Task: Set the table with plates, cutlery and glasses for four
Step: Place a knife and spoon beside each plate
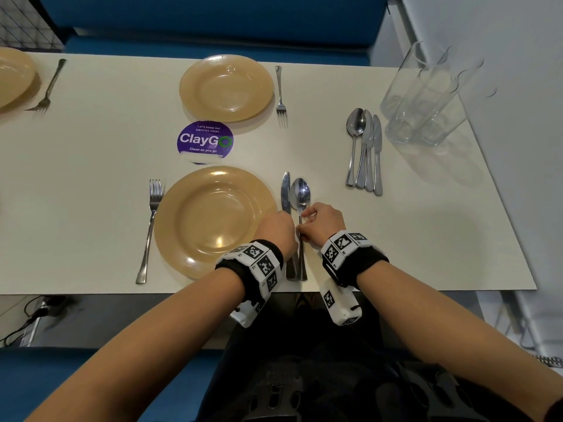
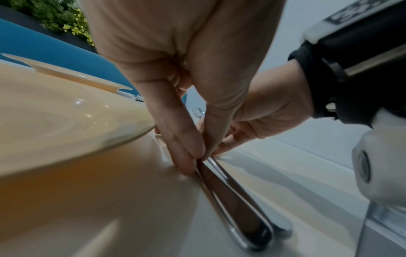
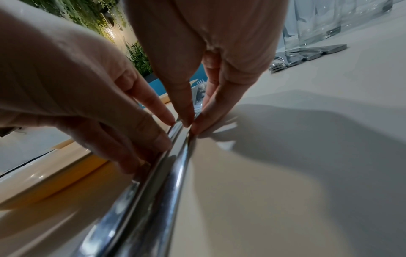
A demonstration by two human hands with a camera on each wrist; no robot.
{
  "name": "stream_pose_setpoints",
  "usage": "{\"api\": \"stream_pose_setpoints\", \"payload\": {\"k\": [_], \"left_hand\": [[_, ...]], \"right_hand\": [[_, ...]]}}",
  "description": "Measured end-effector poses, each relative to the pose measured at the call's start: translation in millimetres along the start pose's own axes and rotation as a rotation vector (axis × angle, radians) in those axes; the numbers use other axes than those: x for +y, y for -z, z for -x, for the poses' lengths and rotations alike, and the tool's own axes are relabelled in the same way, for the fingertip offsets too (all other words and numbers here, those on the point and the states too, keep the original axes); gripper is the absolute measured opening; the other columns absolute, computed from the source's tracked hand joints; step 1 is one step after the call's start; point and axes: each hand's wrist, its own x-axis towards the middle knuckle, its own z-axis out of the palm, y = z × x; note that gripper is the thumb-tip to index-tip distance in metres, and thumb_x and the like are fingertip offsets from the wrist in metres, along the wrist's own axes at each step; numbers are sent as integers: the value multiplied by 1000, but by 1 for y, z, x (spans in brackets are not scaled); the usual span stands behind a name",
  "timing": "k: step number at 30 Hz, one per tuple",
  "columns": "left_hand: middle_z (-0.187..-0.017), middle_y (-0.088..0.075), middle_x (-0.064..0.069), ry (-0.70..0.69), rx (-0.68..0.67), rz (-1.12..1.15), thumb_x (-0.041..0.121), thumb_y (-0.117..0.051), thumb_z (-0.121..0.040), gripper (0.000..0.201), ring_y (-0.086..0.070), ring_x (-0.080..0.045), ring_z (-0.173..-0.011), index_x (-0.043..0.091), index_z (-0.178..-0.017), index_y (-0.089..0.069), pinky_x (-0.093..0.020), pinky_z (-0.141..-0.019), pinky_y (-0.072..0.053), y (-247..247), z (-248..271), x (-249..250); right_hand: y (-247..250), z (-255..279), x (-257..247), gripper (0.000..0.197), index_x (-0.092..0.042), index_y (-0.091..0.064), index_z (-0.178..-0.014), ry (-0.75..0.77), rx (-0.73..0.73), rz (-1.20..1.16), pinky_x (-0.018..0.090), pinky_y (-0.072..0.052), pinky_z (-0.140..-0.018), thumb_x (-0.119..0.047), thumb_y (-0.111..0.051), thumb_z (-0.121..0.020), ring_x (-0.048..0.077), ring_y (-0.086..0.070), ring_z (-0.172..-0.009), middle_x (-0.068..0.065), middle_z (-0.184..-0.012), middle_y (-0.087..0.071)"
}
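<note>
At lower centre of the frame, the left hand [image 1: 278, 226] pinched the knife [image 1: 285, 190] and the right hand [image 1: 323, 222] pinched the spoon [image 1: 300, 194], beside the plate [image 1: 182, 239].

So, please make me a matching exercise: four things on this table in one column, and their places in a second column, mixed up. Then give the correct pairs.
Things:
1. purple sticker
2. empty glasses
3. near fork
4. spoon at the hands

Places:
A. left of the near plate
B. far right of the table
C. right of the knife
D. between the two plates

Pairs: 1-D, 2-B, 3-A, 4-C
</note>
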Motion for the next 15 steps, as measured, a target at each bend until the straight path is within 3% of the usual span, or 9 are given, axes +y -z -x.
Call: {"api": "stream_pose_setpoints", "payload": {"k": [7,10,13,15], "left_hand": [[-110,-61,-12,-16,2,-66,22,-58,-90,24,-60,-25,-102,4,-106,-58,-28,-77,-45,8,-6,2],[-106,-63,-12,-28,14,-68,25,-59,-89,29,-60,-26,-101,3,-109,-56,-29,-76,-46,20,-12,8],[-109,-63,-12,-59,46,75,21,-59,-87,42,-59,-28,-108,4,-124,-48,-32,-80,-48,33,-25,17],[-113,-64,-11,-77,59,235,21,-61,-85,46,-58,-28,-112,9,-127,-46,-32,-87,-50,42,-39,28]], "right_hand": [[7,-2,1,31,-12,-63,-103,7,5,-19,35,-54,-88,-17,-72,-74,25,-67,-91,9,-102,-69],[20,-6,0,29,-13,-63,-103,-1,34,-33,30,-55,-78,-16,-69,-75,22,-68,-80,9,-99,-70],[42,-16,-2,27,-12,-60,-105,-25,60,-88,23,-51,-63,-15,-67,-79,17,-63,-61,8,-84,-68],[61,-28,-3,28,-12,-59,-106,-30,101,-110,28,-55,-70,-16,-68,-80,20,-67,-69,4,-78,-67]]}}
